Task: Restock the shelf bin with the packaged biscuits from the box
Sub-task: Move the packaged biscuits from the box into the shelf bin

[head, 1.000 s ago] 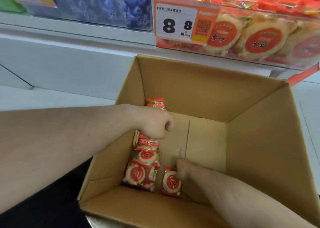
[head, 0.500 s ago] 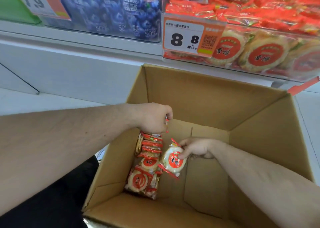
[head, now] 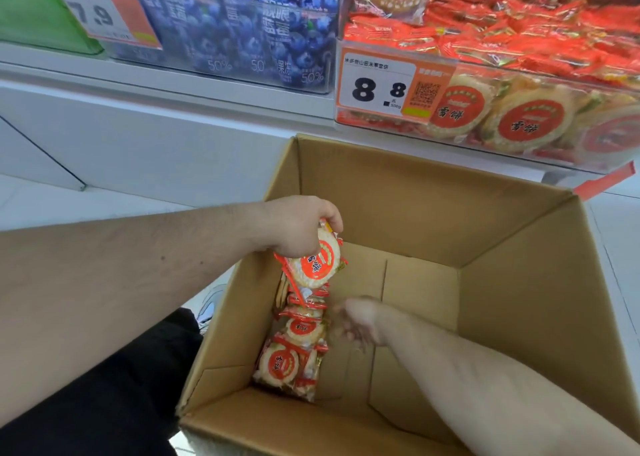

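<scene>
An open cardboard box (head: 519,282) stands below the shelf. Along its left inner wall lie several round biscuit packets (head: 291,351) in clear wrap with red labels. My left hand (head: 298,225) hovers at the box's left rim and grips a small bunch of biscuit packets (head: 313,261). My right hand (head: 356,320) reaches down inside the box beside the packets, blurred, fingers pointing down and holding nothing I can see. The clear shelf bin (head: 540,150) above the box's far right holds many of the same biscuits.
A price tag reading 8.8 (head: 381,86) hangs on the bin's front. A bin of blue pouches (head: 242,36) and a 7.9 tag (head: 104,15) stand to the left. Below them runs the white shelf base (head: 138,144). My dark-clothed leg (head: 104,403) is left of the box.
The packet my right hand lifted half a second ago is now in my left hand's bunch. My right hand has gone back down into the box. The view has tilted upward.
</scene>
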Motion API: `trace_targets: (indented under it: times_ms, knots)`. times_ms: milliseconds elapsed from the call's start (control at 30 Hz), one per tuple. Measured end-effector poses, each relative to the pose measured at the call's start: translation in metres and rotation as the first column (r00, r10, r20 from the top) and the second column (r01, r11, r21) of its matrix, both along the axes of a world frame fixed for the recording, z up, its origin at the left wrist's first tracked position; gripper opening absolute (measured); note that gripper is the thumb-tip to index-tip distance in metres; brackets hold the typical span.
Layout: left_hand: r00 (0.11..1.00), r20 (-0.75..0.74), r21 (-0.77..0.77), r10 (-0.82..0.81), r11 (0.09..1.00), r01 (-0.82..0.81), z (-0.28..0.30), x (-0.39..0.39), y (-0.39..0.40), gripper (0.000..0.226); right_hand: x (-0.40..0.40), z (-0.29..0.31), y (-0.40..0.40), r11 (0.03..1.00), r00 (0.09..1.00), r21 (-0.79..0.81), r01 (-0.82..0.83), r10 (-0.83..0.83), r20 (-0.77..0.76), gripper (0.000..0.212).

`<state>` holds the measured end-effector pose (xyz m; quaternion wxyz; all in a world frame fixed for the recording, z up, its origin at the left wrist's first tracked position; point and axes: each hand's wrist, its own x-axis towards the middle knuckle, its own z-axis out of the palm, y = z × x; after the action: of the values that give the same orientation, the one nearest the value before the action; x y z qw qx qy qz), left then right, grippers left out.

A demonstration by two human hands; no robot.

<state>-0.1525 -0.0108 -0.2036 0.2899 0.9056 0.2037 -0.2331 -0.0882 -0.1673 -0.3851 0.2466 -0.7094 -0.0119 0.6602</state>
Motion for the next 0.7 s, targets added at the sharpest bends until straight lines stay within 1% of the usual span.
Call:
trace_targets:
  times_ms: [33,67,133,167,233,300,400,467,567,633,700]
  knots:
    - [1.000,0.000,0.009,-0.005,1.000,0.005,0.000,0.001,0.001,0.046,-0.013,-0.004,0.002,0.994,0.996,-0.076,-0.073,0.076,0.039,0.022]
    - [1.000,-0.005,0.018,-0.010,1.000,0.010,0.000,0.002,0.002,0.046,-0.024,-0.007,0.005,0.989,0.994,-0.112,-0.098,0.102,0.034,0.025]
    - [1.000,-0.014,0.029,-0.017,0.999,0.018,-0.001,0.004,0.004,0.047,-0.041,-0.009,0.012,0.992,0.996,-0.101,-0.080,0.083,0.030,0.031]
    - [1.000,-0.016,0.029,-0.017,0.999,0.017,-0.002,0.004,0.005,0.046,-0.046,-0.012,0.015,0.995,0.997,-0.082,-0.060,0.064,0.050,0.029]
    - [1.000,-0.012,0.031,-0.012,0.999,0.013,-0.003,0.004,0.006,0.045,-0.052,-0.021,0.019,0.999,0.997,-0.036,0.009,-0.007,0.080,0.017]
    - [1.000,-0.012,0.034,-0.007,0.999,0.007,-0.003,0.003,0.008,0.044,-0.054,-0.029,0.018,0.998,0.995,-0.021,0.067,-0.065,0.069,0.007]
    - [1.000,-0.019,0.035,-0.011,0.999,0.011,-0.001,0.001,0.009,0.044,-0.044,-0.034,0.009,0.999,0.997,-0.034,0.022,-0.020,0.077,0.009]
    - [1.000,-0.007,0.042,-0.016,0.999,0.016,0.002,0.000,0.009,0.045,-0.026,-0.026,-0.004,0.997,0.988,-0.060,-0.050,0.059,0.143,0.016]
    - [0.998,0.049,0.042,-0.040,0.998,0.038,0.007,0.003,0.003,0.048,0.010,-0.003,-0.028,0.972,0.923,-0.119,-0.200,0.228,0.311,0.020]
    - [0.994,0.093,0.025,-0.052,0.998,0.050,0.014,0.005,-0.004,0.048,0.034,0.023,-0.042,0.972,0.886,-0.099,-0.215,0.237,0.399,0.019]
    - [0.987,0.157,0.004,-0.040,0.999,0.040,0.022,0.007,-0.009,0.046,0.053,0.060,-0.054,0.986,0.866,-0.020,-0.165,0.155,0.476,0.016]
